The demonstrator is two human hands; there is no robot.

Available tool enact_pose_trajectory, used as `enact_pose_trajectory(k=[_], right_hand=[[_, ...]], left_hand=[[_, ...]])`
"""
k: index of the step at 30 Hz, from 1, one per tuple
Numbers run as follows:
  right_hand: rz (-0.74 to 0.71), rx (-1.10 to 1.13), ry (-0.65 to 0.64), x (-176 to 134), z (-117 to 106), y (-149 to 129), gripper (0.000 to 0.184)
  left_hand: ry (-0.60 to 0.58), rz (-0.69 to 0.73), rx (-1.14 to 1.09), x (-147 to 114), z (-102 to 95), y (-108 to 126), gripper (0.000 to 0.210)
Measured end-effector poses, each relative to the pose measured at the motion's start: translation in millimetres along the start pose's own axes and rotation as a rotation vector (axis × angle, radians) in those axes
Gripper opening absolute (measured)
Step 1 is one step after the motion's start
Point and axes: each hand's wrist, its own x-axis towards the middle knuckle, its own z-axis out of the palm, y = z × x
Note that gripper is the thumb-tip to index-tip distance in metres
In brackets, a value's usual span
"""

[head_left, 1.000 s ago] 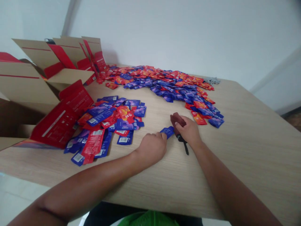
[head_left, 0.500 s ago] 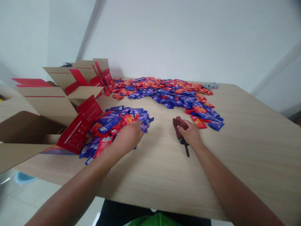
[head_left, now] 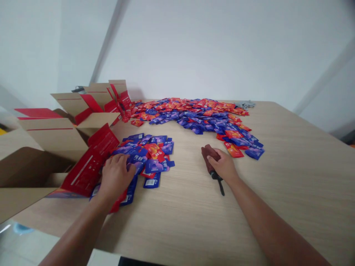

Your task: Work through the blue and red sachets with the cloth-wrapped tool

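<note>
My right hand (head_left: 224, 164) is wrapped round a maroon folded umbrella (head_left: 208, 158), whose black handle end and strap point toward me. The umbrella lies at a slant on the wooden table. On the left, my left hand (head_left: 118, 175) rests palm down over a small heap of blue and red packets (head_left: 159, 147). Its fingers are bent and the thumb stands apart, touching the packets beneath; its palm side is hidden. One blue packet (head_left: 156, 165) lies on the heap's right side, to the right of this hand.
Open cardboard boxes (head_left: 52, 136) with raised flaps line the left side, a red-printed flap (head_left: 90, 162) leaning close to my left hand. A long curved pile of red and blue packets (head_left: 194, 114) spans the back. Grey cloth (head_left: 244, 105) lies behind it, before the wall.
My left hand has moved left and nearer to me, from the heap's right edge onto its left part. The blue packet it held now lies on the heap. My right hand keeps its grip.
</note>
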Motion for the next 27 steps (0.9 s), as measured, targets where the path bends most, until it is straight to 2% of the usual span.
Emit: enact_pose_trajectory(k=[2, 5, 8, 11, 15, 18, 23, 27], right_hand=[[0.004, 0.086, -0.013, -0.5, 0.8, -0.5, 0.039], [-0.002, 0.22, -0.081, -1.3, 1.2, -3.1, 0.043], [0.012, 0.267, -0.112, -1.2, 0.1, -6.7, 0.042], [0.035, 0.282, -0.11, -0.5, -1.4, -9.7, 0.04], [0.042, 0.272, -0.1, 0.4, -1.4, -11.3, 0.037], [0.052, 0.286, -0.105, 0.7, -0.9, -11.2, 0.036], [0.07, 0.292, -0.107, 1.5, -1.8, -12.2, 0.034], [0.084, 0.305, -0.093, 3.1, -2.3, -13.0, 0.034]], left_hand=[[0.036, 0.036, -0.018, 14.7, -9.2, 12.8, 0.049], [0.039, 0.139, -0.083, 46.1, -19.9, 44.8, 0.044], [-0.022, 0.234, -0.18, 80.7, -14.5, 87.3, 0.037], [-0.1, 0.312, -0.259, 116.1, 7.5, 132.8, 0.036], [-0.26, 0.282, -0.241, 166.0, 47.7, 188.6, 0.045], [-0.309, 0.264, -0.233, 200.8, 76.5, 220.6, 0.046], [-0.355, 0.216, -0.222, 236.7, 114.5, 251.1, 0.041], [-0.362, 0.176, -0.215, 246.5, 129.1, 258.8, 0.04]])
